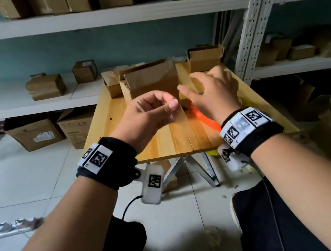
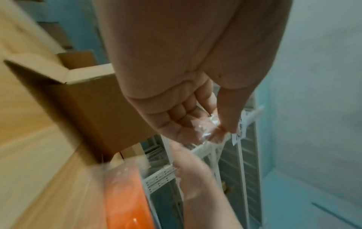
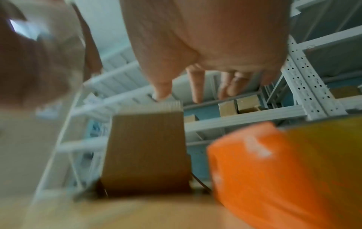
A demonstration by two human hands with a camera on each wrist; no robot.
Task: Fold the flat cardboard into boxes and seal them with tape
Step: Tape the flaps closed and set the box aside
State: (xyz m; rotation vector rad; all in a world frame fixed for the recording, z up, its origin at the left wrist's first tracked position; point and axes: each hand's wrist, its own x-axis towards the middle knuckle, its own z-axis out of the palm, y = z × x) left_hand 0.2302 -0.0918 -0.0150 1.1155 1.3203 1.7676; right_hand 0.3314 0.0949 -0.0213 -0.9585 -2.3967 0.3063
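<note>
A folded brown cardboard box (image 1: 151,80) stands at the back middle of the wooden table (image 1: 116,120), with glossy tape over its top edge. My left hand (image 1: 165,105) hovers in front of it, fingers curled, pinching a crumpled scrap of clear tape (image 2: 205,128) between thumb and fingertips. My right hand (image 1: 192,84) floats just right of the box with straight, spread fingers (image 3: 195,86) and holds nothing. Under the right wrist lies an orange tape dispenser (image 1: 204,119) on the table, which also shows as an orange tape dispenser (image 3: 274,178) beside the box (image 3: 145,151).
More small boxes sit at the table's back, one open box (image 1: 204,58) on the right and another (image 1: 111,84) on the left. White metal shelves (image 1: 252,24) with cartons stand behind and to the right. Large cartons (image 1: 33,133) rest on the floor at left.
</note>
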